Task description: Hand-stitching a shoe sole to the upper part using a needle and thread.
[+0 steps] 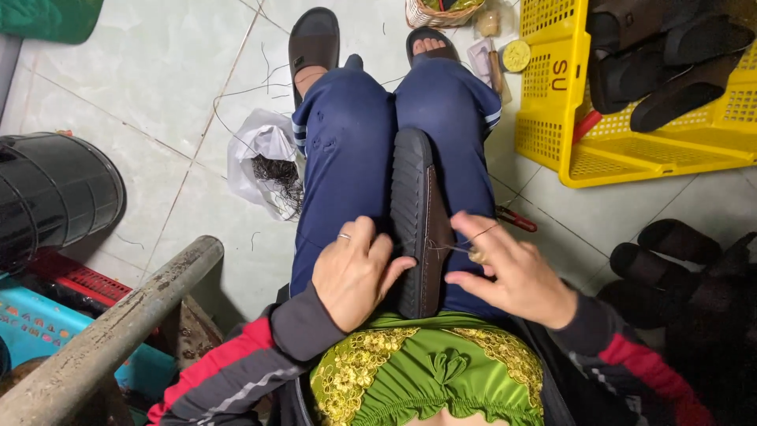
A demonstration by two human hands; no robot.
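A brown shoe with a black ribbed sole (416, 213) lies on edge between my knees, toe pointing away from me. My left hand (355, 272), with a ring on one finger, grips the sole near the heel and steadies it. My right hand (509, 272) is on the shoe's upper side and pinches a small needle-like tool with a thin thread (457, 246) running from the shoe's edge to my fingers. I sit in dark blue trousers and black sandals.
A yellow plastic crate (623, 146) with black shoes stands at the right, with more black shoes (678, 260) on the floor below it. A white bag of thread scraps (264, 162) lies left of my leg. A grey pipe (118, 331) and black bin (51, 193) are at the left. Red-handled pliers (516, 219) lie by my right knee.
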